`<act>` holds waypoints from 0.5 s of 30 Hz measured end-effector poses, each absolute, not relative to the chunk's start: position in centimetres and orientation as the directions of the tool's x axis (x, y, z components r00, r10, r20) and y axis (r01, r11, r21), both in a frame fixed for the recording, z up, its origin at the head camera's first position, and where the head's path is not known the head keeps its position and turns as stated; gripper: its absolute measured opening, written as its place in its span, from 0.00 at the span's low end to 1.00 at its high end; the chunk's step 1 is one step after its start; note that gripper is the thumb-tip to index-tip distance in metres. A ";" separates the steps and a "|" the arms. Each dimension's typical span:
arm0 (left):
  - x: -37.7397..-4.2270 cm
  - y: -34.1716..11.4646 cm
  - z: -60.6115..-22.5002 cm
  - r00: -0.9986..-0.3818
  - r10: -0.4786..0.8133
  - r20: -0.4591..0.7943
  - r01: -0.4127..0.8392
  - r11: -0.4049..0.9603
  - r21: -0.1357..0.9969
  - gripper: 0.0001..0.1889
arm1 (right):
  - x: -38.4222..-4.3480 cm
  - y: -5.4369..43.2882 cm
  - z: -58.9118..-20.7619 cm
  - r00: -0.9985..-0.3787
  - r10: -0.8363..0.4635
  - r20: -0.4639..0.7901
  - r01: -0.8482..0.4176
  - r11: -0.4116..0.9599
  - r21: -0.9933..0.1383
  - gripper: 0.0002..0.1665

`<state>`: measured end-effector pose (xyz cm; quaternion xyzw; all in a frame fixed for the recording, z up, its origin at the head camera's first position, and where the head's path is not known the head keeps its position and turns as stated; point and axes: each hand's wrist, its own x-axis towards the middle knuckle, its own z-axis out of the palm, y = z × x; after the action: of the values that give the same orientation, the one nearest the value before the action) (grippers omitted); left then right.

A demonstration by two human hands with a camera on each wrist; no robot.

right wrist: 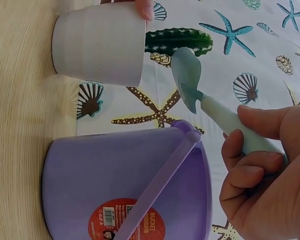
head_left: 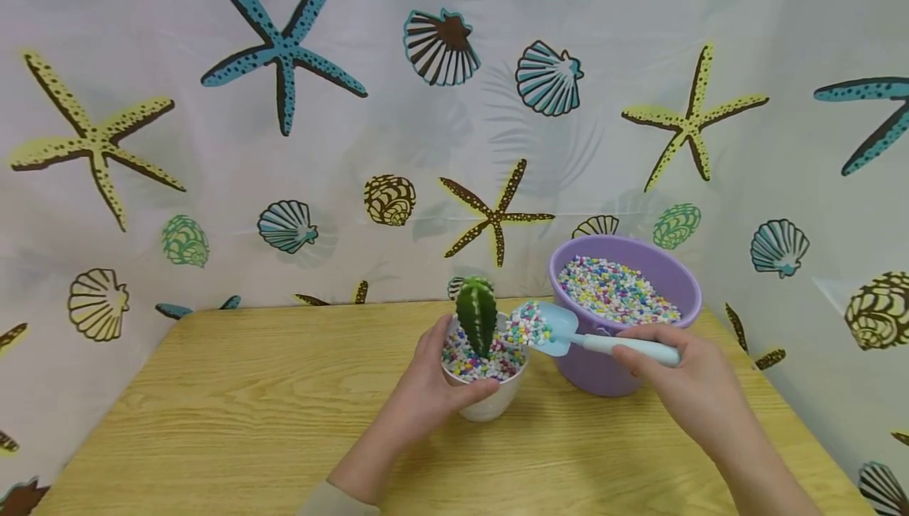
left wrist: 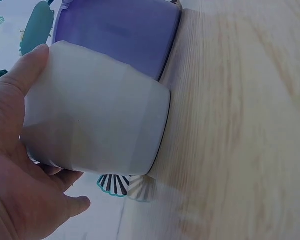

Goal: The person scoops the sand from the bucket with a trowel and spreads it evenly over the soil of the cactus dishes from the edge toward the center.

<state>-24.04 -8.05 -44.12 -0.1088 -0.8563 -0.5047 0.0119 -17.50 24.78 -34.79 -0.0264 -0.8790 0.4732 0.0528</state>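
A white pot (head_left: pixel 490 405) stands on the table, holding a green cactus (head_left: pixel 476 315) amid multicoloured pebbles. My left hand (head_left: pixel 433 390) grips the pot's rim and side from the left, its thumb across the front. In my right hand (head_left: pixel 692 378) is the handle of a light blue trowel (head_left: pixel 557 329), fingers curled round it. Colourful pebbles (head_left: pixel 529 324) lie on the trowel's blade, which is over the pot's right rim beside the cactus. In the right wrist view the blade (right wrist: pixel 186 75) hangs above the pot's mouth, close to the cactus.
A purple bucket (head_left: pixel 596 366) filled with similar pebbles (head_left: pixel 614 291) stands right of the pot, below the trowel's handle. Its handle (right wrist: pixel 157 187) hangs down the side. Behind the wooden table (head_left: pixel 248 405) hangs a cloth (head_left: pixel 355 145) printed with starfish and shells.
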 end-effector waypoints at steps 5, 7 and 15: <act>-23.9 -8.6 -44.1 -0.977 0.169 0.131 0.197 0.472 0.860 0.67 | -17.6 24.2 -35.1 -0.993 0.085 0.077 -0.016 0.560 -0.828 0.29; -23.9 -8.9 -44.0 -0.977 0.167 0.130 0.195 0.469 0.861 0.67 | -17.7 23.9 -35.3 -0.993 0.083 0.086 -0.025 0.562 -0.827 0.28; -23.9 -9.5 -44.1 -0.979 0.159 0.127 0.189 0.471 0.862 0.67 | -17.7 22.7 -35.7 -0.993 0.087 0.086 -0.021 0.570 -0.821 0.27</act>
<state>-23.90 -9.48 -44.10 -0.1016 -0.8575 -0.5042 0.0146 -17.73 22.67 -35.73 -0.0186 -0.8842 0.4632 0.0582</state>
